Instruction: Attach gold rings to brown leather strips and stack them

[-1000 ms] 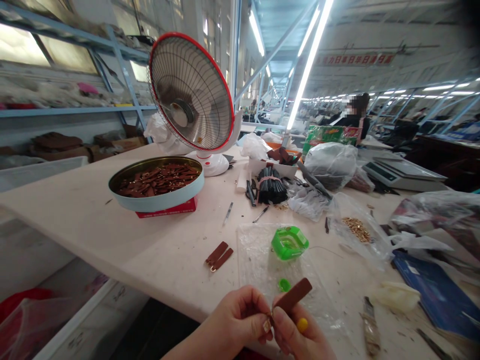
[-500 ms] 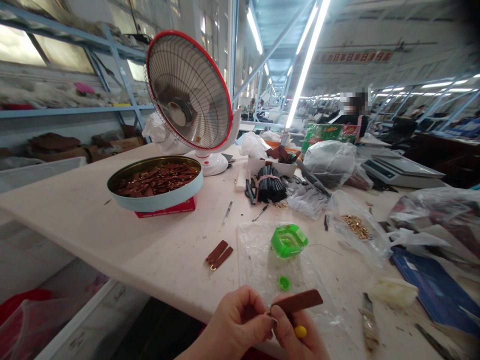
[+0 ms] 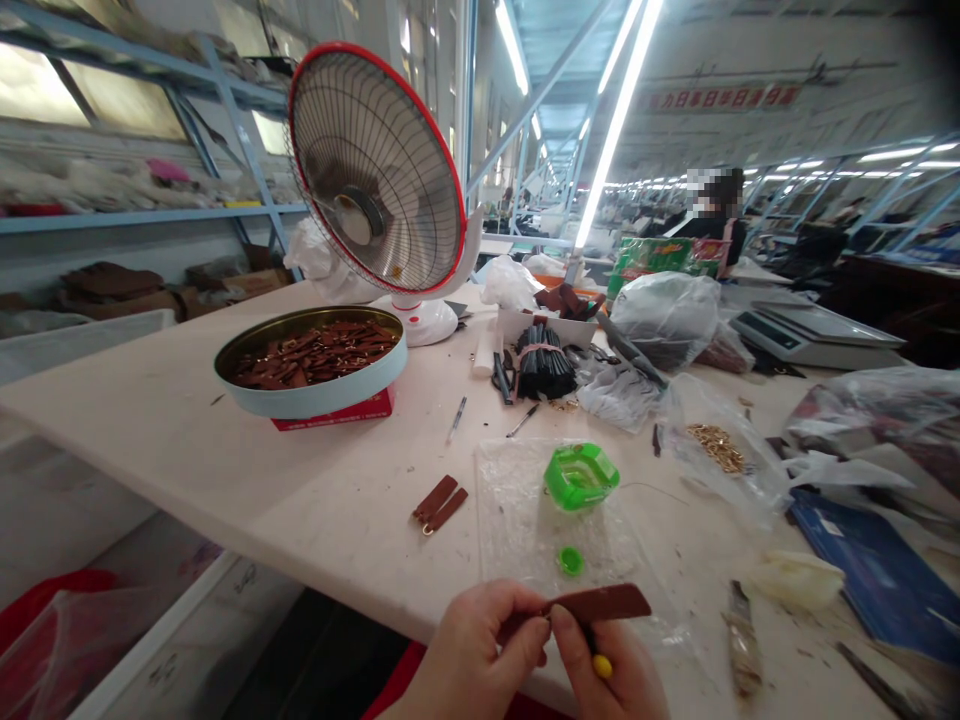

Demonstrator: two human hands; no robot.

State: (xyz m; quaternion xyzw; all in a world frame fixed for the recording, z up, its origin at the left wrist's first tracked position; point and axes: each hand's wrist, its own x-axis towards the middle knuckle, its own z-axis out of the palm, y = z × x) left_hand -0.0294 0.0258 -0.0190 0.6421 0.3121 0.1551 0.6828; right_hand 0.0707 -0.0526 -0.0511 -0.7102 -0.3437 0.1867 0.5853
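Low in the head view, both my hands meet over a brown leather tab (image 3: 606, 602). My left hand (image 3: 480, 650) pinches the tab's left end between thumb and fingers; any small fitting there is mostly hidden. My right hand (image 3: 619, 675) has its thumb pressed on the tab, whose free end points right. A thin tool with a yellow tip (image 3: 602, 666) also sits in the right hand, its other end out of sight. Beyond the hands are a small green cap (image 3: 570, 561) and a green plastic container (image 3: 581, 476) on a clear plastic sheet (image 3: 517, 520).
Finished-looking brown tabs with gold hooks (image 3: 439, 505) lie left of the sheet. A round tin (image 3: 322, 395) full of similar tabs rests on a red box by a heater (image 3: 379, 170). Gold fittings (image 3: 718, 447), a knife (image 3: 742, 640), a blue folder (image 3: 877, 570) and a scale (image 3: 817, 335) lie rightward.
The brown tab has turned slightly in my hands, and the glint at its left end is now more covered by my fingers. The view has shifted a little.
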